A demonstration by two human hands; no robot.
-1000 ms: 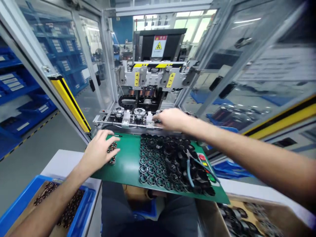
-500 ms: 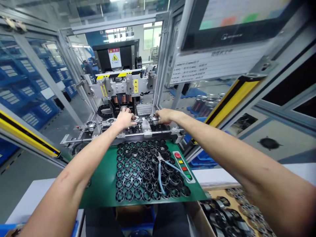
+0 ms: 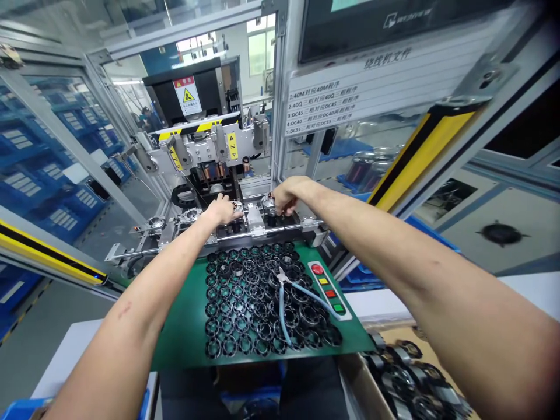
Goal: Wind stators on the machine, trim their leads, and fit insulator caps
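At the machine's front rail, my left hand [image 3: 224, 209] curls its fingers round the edge of a round metal stator [image 3: 238, 207] seated in a holder; the fingertips are partly hidden. Farther right, my right hand [image 3: 287, 195] is bent down over another stator [image 3: 268, 204], its fingers closed at the right side of it, near some copper-coloured wire. More round parts sit in the holders to the left, such as a ring-shaped part [image 3: 191, 215] and one at the far left end [image 3: 156, 223].
On the green mat [image 3: 181, 326] lie several black rings [image 3: 230, 345] in rows, with blue-handled pliers [image 3: 282, 309] on top. A button panel [image 3: 330, 291] stands beside them. Yellow light-curtain posts [image 3: 422, 151] flank the opening. A carton of parts [image 3: 370, 379] sits lower right.
My view has shifted closer and tilted slightly. My right hand has lifted and curled more at the right stator. The left hand stays at its stator, its fingers a little lower.
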